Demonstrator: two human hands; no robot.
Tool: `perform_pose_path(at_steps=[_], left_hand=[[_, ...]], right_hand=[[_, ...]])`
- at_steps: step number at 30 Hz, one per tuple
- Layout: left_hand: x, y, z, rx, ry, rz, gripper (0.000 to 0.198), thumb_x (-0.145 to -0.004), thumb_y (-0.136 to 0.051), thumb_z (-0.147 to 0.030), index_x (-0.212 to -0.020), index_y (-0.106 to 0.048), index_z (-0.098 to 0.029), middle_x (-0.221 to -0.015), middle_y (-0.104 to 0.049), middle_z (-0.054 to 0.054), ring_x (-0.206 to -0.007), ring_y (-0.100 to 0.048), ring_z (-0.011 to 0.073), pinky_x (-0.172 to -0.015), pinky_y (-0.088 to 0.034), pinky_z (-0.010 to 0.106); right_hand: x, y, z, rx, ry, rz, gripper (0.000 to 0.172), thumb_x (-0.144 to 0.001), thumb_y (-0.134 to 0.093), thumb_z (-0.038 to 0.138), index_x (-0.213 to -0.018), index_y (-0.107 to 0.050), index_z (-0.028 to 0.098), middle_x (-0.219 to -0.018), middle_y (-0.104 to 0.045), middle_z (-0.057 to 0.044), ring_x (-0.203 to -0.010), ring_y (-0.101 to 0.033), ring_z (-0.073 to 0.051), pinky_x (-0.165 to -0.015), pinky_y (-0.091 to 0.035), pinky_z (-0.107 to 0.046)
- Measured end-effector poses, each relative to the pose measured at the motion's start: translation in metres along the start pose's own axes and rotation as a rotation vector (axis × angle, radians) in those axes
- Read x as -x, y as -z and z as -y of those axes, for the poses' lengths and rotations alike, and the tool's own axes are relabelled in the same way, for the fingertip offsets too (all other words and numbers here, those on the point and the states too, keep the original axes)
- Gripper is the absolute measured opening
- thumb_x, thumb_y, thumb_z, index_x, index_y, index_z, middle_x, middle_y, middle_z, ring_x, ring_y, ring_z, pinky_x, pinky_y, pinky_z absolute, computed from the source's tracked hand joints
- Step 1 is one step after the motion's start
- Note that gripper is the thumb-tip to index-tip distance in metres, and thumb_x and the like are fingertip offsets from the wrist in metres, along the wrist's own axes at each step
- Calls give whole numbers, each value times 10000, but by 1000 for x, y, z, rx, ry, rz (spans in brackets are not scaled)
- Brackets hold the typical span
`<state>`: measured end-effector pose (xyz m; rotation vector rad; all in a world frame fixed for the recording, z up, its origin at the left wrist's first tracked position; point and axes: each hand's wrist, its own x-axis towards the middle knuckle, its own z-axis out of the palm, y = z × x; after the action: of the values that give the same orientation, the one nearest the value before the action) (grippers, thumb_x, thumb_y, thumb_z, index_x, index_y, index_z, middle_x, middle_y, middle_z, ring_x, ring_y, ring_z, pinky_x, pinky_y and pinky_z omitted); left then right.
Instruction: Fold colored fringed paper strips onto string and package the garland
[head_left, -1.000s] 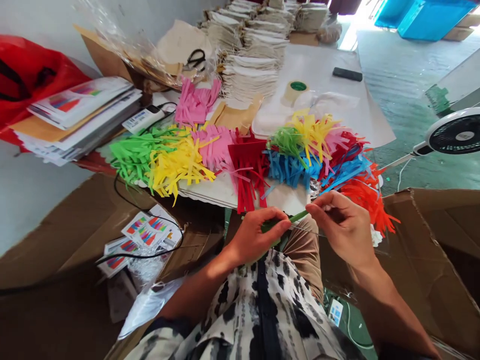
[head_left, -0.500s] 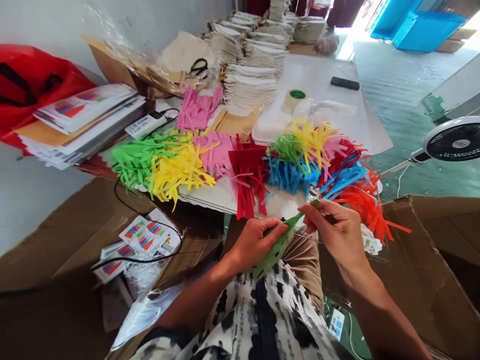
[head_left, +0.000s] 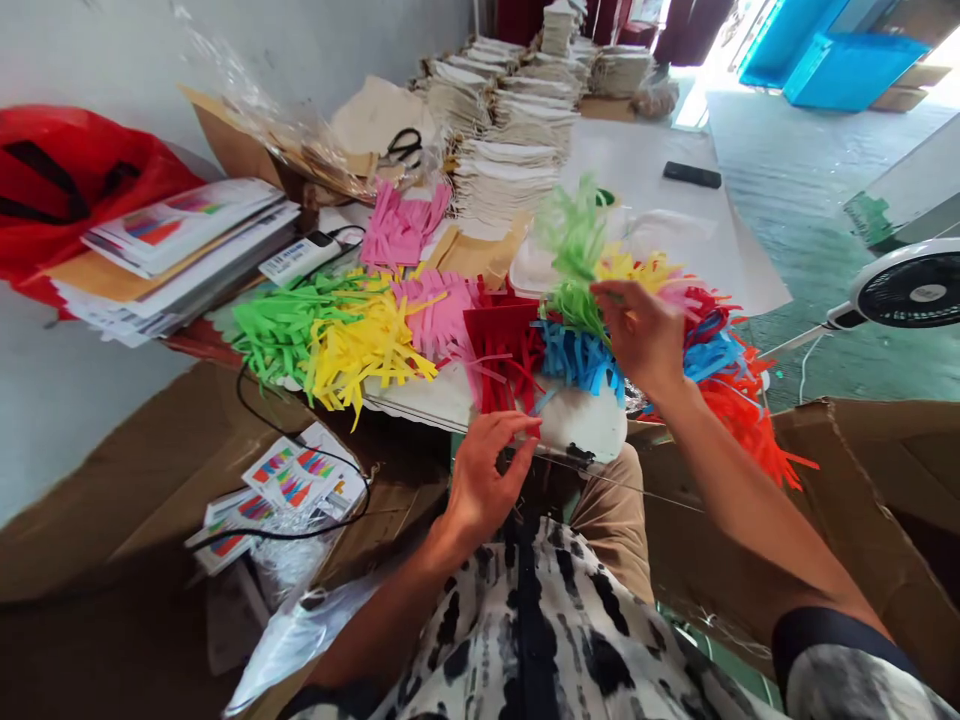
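Observation:
A light green tissue-paper tassel [head_left: 574,232], smeared by motion, is pinched by its end in my right hand [head_left: 646,338], above the pile at the table's right. Beneath it sit another green tassel [head_left: 577,306] and a yellow tassel [head_left: 637,268]. My left hand [head_left: 491,472] is at the table's front edge, fingers curved and thumb apart, nothing in it. Just beyond its fingertips hang the strips of a red fringed tissue stack [head_left: 501,345]. To the left lie pink [head_left: 435,315], yellow [head_left: 367,350] and green fringed paper [head_left: 281,325]; blue fringe [head_left: 574,355] lies right of the red.
Stacked white bags or sheets [head_left: 514,160] fill the table's back. Black scissors [head_left: 405,147], a dark phone-like object [head_left: 691,175] and a paper pile [head_left: 180,240] lie around. A fan [head_left: 911,290] stands right. Cardboard boxes [head_left: 97,470] flank my legs; a black cable [head_left: 300,520] crosses the left one.
My right hand has moved up and forward with the green tassel, whose strips now flare out. My left hand has let go of it and shifted slightly left.

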<state>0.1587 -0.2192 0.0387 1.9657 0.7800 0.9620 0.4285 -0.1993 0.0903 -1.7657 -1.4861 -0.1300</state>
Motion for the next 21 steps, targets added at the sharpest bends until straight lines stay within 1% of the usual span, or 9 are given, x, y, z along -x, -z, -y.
perform_pose_path(at_steps=[3,6,8,9,11,13,15,18,21], left_hand=[[17,0,5,95,20,119,211,-1027,-660,-317,-1176,-767,-212,-1087,-798,72,-992,-734,180,-908,-560,306],[56,5,24,101,54,300,221,-1030,-657,-362,-1035,-801,-195,-931,-808,59,-859,-730,165,-818,-533,274],[94,17,43,33,180,373,259,-1014,-662,-380,-902,-801,-193,-830,-789,40,-773,-702,154,-758,-504,261],[115,25,52,-24,291,366,274,-1001,-665,-380,-841,-792,-196,-788,-773,25,-729,-681,144,-724,-484,253],[160,48,67,-142,508,254,296,-966,-672,-373,-743,-760,-200,-717,-736,-3,-655,-633,128,-664,-443,242],[205,74,76,-240,658,99,370,-957,-653,-385,-647,-695,-188,-610,-650,-18,-575,-546,120,-595,-369,248],[246,96,78,-336,784,-89,465,-969,-607,-432,-576,-605,-184,-523,-523,-32,-518,-451,115,-554,-301,254],[295,116,74,-443,914,-332,537,-984,-558,-499,-548,-513,-190,-501,-416,-40,-496,-387,111,-540,-270,254],[325,120,69,-493,959,-467,534,-982,-563,-527,-568,-517,-192,-522,-429,-36,-506,-403,116,-538,-300,249]], right_hand=[[24,-9,-28,242,94,139,337,-1073,-504,369,-1204,-782,229,-1133,-787,-109,-1130,-691,-286,-1017,-479,-452],[47,-7,-38,450,171,120,348,-1024,-612,430,-1188,-810,195,-1209,-756,-175,-1155,-651,-347,-961,-436,-496],[63,-6,-28,503,251,42,344,-998,-672,445,-1215,-805,214,-1259,-739,-184,-1133,-646,-347,-895,-425,-489],[72,-7,-18,462,301,-47,276,-975,-711,404,-1152,-817,221,-1189,-757,-172,-1048,-660,-320,-880,-429,-485],[98,-16,13,257,398,-78,174,-926,-769,283,-1089,-812,241,-1058,-776,-131,-967,-669,-285,-876,-463,-457],[134,-35,51,-84,476,134,198,-929,-761,191,-1117,-780,248,-988,-785,-79,-890,-682,-223,-835,-504,-379],[175,-68,89,-359,504,498,143,-981,-696,184,-1087,-773,242,-975,-800,-53,-867,-692,-201,-824,-505,-357],[233,-133,136,-590,304,987,146,-1011,-653,210,-988,-797,228,-974,-803,-66,-925,-707,-223,-852,-493,-361],[271,-196,170,-647,207,1081,174,-983,-656,149,-1026,-805,228,-1036,-807,-64,-971,-722,-210,-862,-509,-326]])
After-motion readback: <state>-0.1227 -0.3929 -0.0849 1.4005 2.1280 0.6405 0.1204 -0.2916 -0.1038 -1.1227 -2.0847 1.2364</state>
